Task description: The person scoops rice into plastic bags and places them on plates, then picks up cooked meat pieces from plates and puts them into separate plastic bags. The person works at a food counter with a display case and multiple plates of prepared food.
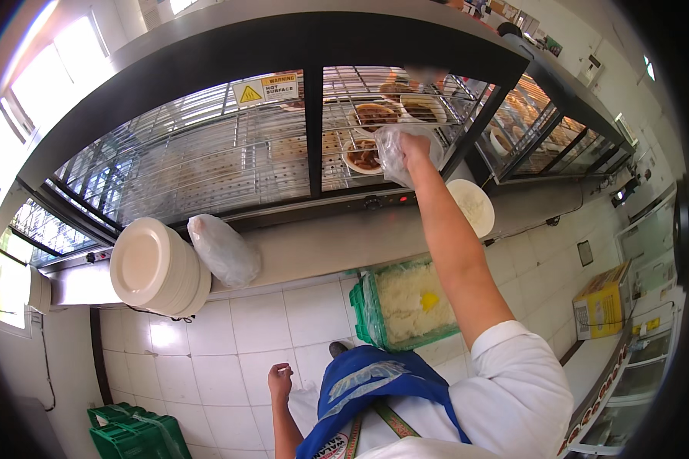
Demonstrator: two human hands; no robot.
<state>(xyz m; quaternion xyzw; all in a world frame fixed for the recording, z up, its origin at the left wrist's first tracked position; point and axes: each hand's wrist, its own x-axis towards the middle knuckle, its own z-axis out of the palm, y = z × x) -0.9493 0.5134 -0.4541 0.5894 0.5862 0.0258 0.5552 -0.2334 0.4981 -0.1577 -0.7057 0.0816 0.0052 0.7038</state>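
Observation:
My right hand point(415, 148) reaches through the front of a glass food warmer point(316, 143), at its right-hand section. Crumpled clear plastic point(391, 154) is bunched in that hand and hides the fingertips. Close by on the warmer's rack are a bowl of brown stew point(363, 156), a second bowl of saucy food point(375, 116) and a bowl with dark contents point(424, 110). My left hand point(280, 378) hangs low over the tiled floor, its fingers curled. Pale thin plastic point(303, 408) shows beside it; whether the hand holds it is unclear.
On the steel counter point(316, 244) stand stacked cream plates point(143, 264), a filled plastic bag point(224, 251) and a white plate of rice point(472, 207). Below is a green crate of rice point(405, 304) with a yellow piece on top. Another green crate point(140, 433) sits lower left.

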